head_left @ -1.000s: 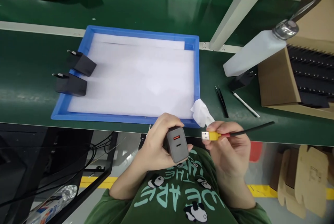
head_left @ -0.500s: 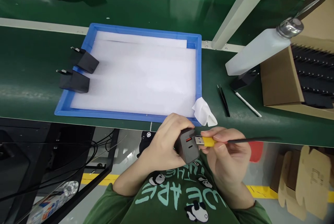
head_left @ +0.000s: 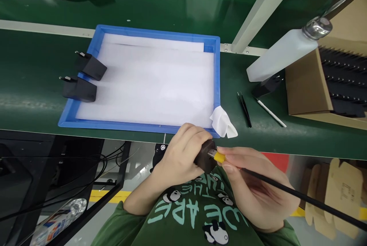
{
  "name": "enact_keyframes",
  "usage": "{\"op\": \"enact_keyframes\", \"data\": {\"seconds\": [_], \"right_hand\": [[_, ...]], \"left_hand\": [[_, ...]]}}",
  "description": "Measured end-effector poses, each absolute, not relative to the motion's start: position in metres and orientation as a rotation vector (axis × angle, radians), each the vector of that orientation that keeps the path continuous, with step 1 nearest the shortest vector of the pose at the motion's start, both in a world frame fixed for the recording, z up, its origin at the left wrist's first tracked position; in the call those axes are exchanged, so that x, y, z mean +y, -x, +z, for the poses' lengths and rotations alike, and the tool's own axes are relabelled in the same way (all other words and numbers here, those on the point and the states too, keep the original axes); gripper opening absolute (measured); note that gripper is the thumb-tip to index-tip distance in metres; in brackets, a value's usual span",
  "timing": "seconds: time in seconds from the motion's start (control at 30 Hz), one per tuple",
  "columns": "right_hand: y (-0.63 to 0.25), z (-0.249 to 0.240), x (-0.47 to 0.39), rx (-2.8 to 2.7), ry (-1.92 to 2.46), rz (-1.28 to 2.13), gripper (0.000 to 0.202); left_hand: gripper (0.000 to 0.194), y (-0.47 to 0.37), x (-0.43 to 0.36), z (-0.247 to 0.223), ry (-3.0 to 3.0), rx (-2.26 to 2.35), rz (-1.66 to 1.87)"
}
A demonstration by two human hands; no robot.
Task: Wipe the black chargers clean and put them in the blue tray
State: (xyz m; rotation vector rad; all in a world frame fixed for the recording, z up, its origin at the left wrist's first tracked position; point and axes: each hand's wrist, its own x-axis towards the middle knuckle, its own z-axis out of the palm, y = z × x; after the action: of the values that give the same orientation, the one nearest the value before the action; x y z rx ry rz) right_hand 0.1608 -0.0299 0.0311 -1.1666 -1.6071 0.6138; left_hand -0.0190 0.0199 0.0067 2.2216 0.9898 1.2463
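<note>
My left hand [head_left: 183, 158] is wrapped round a black charger block [head_left: 205, 158], its port face turned toward my right. Pinched in my right hand [head_left: 252, 181] is a USB plug [head_left: 219, 157] with a yellow body and a metal tip. The tip meets the charger's port face; how deep it sits I cannot tell. From the plug a black cable [head_left: 309, 197] runs under my right hand to the lower right. Both hands are at the front edge of the bench, by a blue tray [head_left: 137, 126] lined with a white sheet [head_left: 155, 85].
Two black chargers [head_left: 80, 89] rest on the tray's left rim. A crumpled white cloth [head_left: 223, 123] lies at its right corner. Further right are black tweezers [head_left: 244, 110], a white stick [head_left: 272, 113], a translucent bottle [head_left: 282, 56], another black charger [head_left: 268, 86] and a cardboard box [head_left: 308, 81] of chargers.
The USB plug has moved left and tilted, its metal tip now against the charger's port face. My right hand has turned, and the cable now trails to the lower right. The charger has tilted.
</note>
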Motion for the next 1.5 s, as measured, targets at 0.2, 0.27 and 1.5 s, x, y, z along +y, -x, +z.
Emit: {"op": "enact_keyframes", "data": {"seconds": [0.2,0.27,1.5], "right_hand": [[-0.154,0.037,-0.021,-1.666,1.075,0.615,0.040],[-0.152,0.034,-0.019,-1.641,1.058,0.631,0.042],[-0.148,0.025,-0.002,-1.494,1.056,0.881,0.034]], "left_hand": [[0.027,0.021,0.018,0.004,-2.346,1.098,1.171],[0.029,0.022,0.018,0.004,-2.393,1.131,1.160],[0.025,0.021,0.012,-0.007,-2.478,1.312,1.056]]}}
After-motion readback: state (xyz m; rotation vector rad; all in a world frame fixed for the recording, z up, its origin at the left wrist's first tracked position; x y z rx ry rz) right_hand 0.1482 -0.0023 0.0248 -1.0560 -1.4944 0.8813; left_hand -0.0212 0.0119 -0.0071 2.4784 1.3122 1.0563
